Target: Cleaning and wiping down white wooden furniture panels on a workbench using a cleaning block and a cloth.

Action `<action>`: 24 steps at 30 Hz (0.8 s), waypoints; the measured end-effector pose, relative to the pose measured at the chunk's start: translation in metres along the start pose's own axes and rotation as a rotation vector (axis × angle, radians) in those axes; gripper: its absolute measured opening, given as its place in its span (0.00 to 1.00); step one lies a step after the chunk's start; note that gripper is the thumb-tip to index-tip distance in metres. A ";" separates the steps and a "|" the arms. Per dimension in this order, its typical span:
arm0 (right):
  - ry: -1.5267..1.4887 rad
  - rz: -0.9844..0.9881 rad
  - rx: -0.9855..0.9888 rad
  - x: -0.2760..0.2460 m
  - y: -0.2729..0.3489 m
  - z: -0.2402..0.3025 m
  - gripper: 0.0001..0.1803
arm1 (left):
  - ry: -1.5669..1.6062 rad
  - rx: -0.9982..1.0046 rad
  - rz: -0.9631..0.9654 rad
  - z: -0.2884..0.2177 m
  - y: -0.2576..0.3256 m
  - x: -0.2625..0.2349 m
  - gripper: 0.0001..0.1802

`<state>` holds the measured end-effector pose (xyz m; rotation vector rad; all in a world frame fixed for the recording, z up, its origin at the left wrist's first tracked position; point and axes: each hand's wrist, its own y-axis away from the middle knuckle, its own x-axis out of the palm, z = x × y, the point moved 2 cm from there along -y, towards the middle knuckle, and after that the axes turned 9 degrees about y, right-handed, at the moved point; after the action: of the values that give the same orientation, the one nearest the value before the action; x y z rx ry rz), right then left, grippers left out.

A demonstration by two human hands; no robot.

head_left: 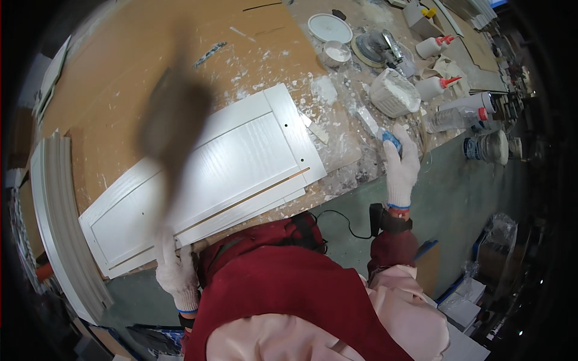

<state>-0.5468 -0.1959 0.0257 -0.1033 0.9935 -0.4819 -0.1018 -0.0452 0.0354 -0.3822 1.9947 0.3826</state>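
My right hand (402, 165), in a white knit glove, is closed round the blue handle of a putty knife (368, 122). Its metal blade points up and left, beside a white tub (394, 93) smeared with filler. In front of me a white cabinet door panel (211, 174) lies aslant on the bench, with small dark holes and a brown slot along its near side. My left hand (176, 274), gloved too, grips the panel's near edge towards its left end. Part of another white piece shows under that edge.
A blurred dark object (177, 114) hangs close before the view, covering part of the panel. White mouldings (60, 222) stand at left. On the bench's right side are a round sander (376, 48), a white lid (330, 28), red-tipped glue bottles (435, 87) and a clear bottle (454, 119).
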 end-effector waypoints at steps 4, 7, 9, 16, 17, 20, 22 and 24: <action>0.087 0.070 -0.022 0.009 -0.023 0.005 0.21 | -0.008 0.008 -0.017 -0.005 -0.003 0.004 0.30; 0.117 0.072 -0.064 0.021 -0.038 0.011 0.20 | -0.010 -0.026 -0.021 -0.007 -0.001 0.003 0.29; 0.168 0.084 -0.120 0.034 -0.046 0.002 0.20 | -0.003 -0.050 -0.018 -0.007 -0.002 0.004 0.28; 0.231 0.121 -0.159 0.038 -0.053 0.002 0.18 | -0.045 -0.041 -0.033 -0.002 -0.001 0.005 0.27; 0.233 0.126 -0.159 0.037 -0.052 0.001 0.18 | -0.044 0.000 -0.054 0.000 0.000 0.006 0.28; 0.285 0.137 -0.131 0.036 -0.055 0.001 0.18 | -0.027 -0.001 -0.060 -0.004 -0.002 0.007 0.27; 0.290 0.093 -0.158 0.032 -0.055 0.010 0.18 | -0.016 0.026 -0.082 -0.003 -0.002 0.007 0.27; 0.318 0.108 -0.173 0.040 -0.057 0.003 0.18 | -0.002 0.055 -0.106 0.000 -0.002 0.008 0.26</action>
<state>-0.5456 -0.2649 0.0131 -0.1298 1.3451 -0.3176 -0.1041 -0.0477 0.0279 -0.4507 1.9689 0.2613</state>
